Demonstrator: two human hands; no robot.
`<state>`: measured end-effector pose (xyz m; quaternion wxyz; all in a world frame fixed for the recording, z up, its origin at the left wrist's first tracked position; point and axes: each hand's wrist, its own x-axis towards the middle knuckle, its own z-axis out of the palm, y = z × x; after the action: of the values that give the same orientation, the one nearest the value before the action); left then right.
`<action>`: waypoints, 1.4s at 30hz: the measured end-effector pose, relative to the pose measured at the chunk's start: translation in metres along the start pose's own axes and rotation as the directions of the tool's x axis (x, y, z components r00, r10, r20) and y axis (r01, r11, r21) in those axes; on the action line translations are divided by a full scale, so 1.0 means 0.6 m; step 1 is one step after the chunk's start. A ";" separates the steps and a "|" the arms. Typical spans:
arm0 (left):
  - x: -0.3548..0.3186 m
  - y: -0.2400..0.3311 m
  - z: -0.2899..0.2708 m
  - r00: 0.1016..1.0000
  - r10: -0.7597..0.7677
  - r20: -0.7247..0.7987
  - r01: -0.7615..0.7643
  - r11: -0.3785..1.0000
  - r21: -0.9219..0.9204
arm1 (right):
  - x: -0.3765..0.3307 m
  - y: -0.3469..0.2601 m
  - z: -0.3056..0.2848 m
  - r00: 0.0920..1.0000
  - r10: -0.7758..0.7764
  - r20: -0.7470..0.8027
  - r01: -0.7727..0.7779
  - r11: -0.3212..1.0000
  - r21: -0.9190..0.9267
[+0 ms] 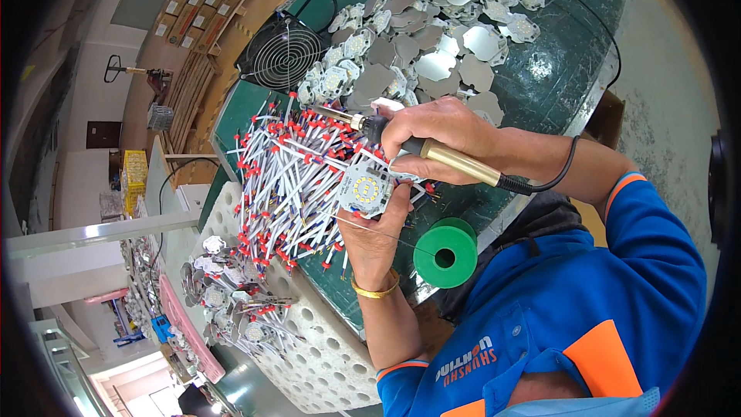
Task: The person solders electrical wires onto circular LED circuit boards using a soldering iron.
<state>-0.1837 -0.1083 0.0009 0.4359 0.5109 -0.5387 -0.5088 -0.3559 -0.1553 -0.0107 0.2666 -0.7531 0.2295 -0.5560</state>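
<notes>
My left hand [382, 239] is closed on a white octagonal LED circuit board [366, 190], its ring of yellow chips facing up. A thin strand of solder wire [370, 230] runs from that hand toward a green spool [463, 255] near my body. My right hand [451, 135] grips a soldering iron [463, 164] with a gold handle and black cable. Its metal tip points left, above a heap of white wire leads [285, 185] with red ends, apart from the board. Between the two hands, another pale piece is partly hidden by fingers.
A large pile of LED boards [436, 66], several face down, covers the far green table [571, 54]. Beside it stands a black fan [284, 54]. At the left, boards with leads [231, 293] rest on a white perforated panel [316, 355]. Stacked cartons [204, 4] stand beyond.
</notes>
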 end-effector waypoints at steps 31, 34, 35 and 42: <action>0.001 0.001 -0.006 0.997 -0.069 0.045 0.069 0.997 0.017 | -0.006 0.005 0.004 0.997 0.019 0.072 -0.023 0.998 0.051; 0.001 0.000 -0.005 0.998 -0.053 0.037 0.052 0.999 0.016 | -0.004 0.002 0.008 0.999 -0.007 0.048 0.002 0.996 0.085; 0.001 -0.002 -0.004 0.998 -0.050 0.036 0.050 0.999 0.015 | -0.004 0.001 0.008 0.999 -0.009 0.049 0.005 0.996 0.085; 0.005 -0.005 -0.002 0.998 -0.066 -0.015 0.066 0.998 0.012 | -0.002 -0.001 0.008 0.998 -0.061 -0.009 0.061 0.998 0.031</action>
<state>-0.1828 -0.1113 -0.0019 0.4195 0.5347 -0.5216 -0.5158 -0.3515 -0.1535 -0.0126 0.2601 -0.7532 0.1989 -0.5705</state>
